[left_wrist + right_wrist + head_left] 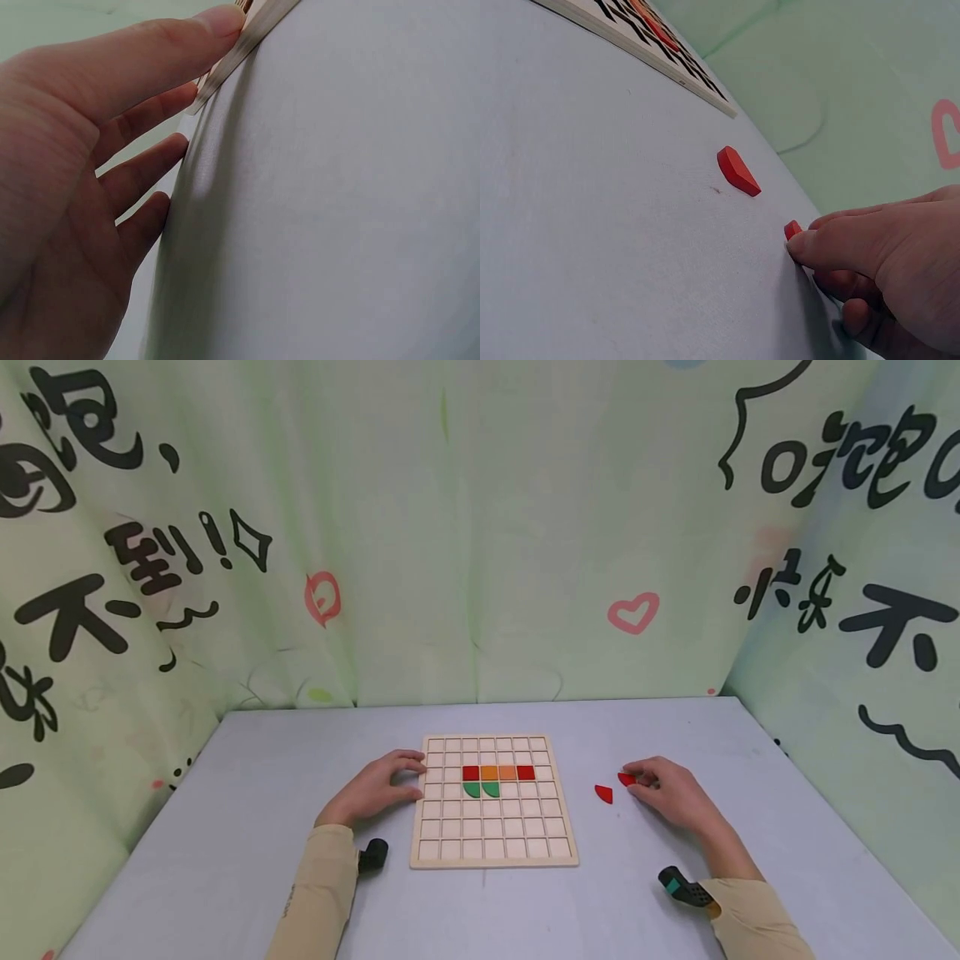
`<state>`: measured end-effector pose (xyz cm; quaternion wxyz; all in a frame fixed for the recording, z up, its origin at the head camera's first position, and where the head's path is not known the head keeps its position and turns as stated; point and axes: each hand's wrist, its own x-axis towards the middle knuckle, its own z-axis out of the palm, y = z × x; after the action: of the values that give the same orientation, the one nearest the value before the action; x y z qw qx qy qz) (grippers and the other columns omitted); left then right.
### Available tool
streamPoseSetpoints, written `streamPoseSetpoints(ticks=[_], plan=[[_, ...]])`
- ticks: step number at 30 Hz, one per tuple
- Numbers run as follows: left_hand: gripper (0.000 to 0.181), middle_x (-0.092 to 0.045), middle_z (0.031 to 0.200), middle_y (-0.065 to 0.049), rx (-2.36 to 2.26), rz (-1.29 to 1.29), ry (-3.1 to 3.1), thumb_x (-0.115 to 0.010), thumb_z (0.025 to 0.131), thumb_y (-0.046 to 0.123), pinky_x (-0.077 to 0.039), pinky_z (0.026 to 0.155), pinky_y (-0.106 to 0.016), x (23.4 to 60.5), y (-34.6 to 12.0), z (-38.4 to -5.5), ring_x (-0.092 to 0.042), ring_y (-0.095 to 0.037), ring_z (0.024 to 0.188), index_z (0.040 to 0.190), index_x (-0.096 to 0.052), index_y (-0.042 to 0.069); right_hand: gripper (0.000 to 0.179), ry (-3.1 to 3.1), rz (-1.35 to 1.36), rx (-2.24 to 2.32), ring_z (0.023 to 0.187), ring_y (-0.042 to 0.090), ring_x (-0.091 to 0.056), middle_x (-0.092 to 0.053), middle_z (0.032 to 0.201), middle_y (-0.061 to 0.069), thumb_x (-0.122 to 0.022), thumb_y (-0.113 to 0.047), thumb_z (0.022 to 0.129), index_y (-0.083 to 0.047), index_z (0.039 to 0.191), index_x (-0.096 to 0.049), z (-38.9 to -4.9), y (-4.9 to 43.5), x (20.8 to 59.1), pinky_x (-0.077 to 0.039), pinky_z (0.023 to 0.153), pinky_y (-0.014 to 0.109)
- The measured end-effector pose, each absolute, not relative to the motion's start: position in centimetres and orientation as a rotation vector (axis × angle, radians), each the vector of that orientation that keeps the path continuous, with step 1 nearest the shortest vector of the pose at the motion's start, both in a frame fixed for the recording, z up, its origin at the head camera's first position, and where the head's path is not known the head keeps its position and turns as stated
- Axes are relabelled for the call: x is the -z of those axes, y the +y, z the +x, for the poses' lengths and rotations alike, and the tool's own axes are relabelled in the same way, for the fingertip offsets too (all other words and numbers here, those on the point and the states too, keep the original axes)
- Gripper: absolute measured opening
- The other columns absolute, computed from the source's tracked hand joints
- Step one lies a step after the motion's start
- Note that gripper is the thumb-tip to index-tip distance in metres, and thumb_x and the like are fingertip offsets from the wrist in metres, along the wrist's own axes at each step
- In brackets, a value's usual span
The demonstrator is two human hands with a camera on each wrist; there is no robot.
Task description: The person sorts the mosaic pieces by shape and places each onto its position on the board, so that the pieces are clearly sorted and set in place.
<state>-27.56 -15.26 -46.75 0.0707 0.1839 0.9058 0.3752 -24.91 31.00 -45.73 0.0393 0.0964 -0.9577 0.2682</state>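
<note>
A wooden grid board [491, 849] lies flat on the table. Red and orange squares form a row in its cells, with two green quarter-circle pieces [472, 790] just under them. My left hand [378, 787] rests at the board's left edge, thumb [176, 49] and index fingertip touching the rim, the other fingers loosely extended. To the right of the board, my right hand [671, 793] pinches a red quarter-circle piece [792, 229] by the tabletop; the fingers cover much of it. A second red quarter-circle piece [603, 794] lies on the table between that hand and the board.
The white table [480, 918] reaches back to a pale green printed curtain [480, 543], which also hangs along both sides. Black wrist-worn devices sit at the left cuff [372, 857] and the right cuff [684, 887].
</note>
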Motion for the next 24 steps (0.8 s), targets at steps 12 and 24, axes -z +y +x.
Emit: streamPoseSetpoints(ticks=[12,24], plan=[[0.039,-0.05,0.143,-0.002,-1.141,0.57,2.711,-0.076,0.085,0.019,-0.033,0.113,-0.045,46.5,-15.3,-27.5,-0.039,-0.027,0.138,0.122,-0.067,0.007,0.03,-2.875,0.293,-0.811,0.091,0.029,-0.059,-0.063,0.107,0.018,-0.071,-0.005,0.088,0.001,0.117,-0.067,-24.8,30.8,45.8,-0.055,0.079,0.044],[0.039,-0.05,0.143,-0.002,-1.149,0.565,2.707,-0.076,0.086,0.018,-0.033,0.113,-0.045,46.6,-15.4,-27.5,-0.039,-0.027,0.138,0.122,-0.067,0.007,0.031,-2.829,0.295,-1.072,0.094,0.027,-0.065,-0.061,0.118,0.016,-0.068,-0.011,0.091,-0.004,0.121,-0.065,-25.4,26.3,44.8,-0.058,0.077,0.035]])
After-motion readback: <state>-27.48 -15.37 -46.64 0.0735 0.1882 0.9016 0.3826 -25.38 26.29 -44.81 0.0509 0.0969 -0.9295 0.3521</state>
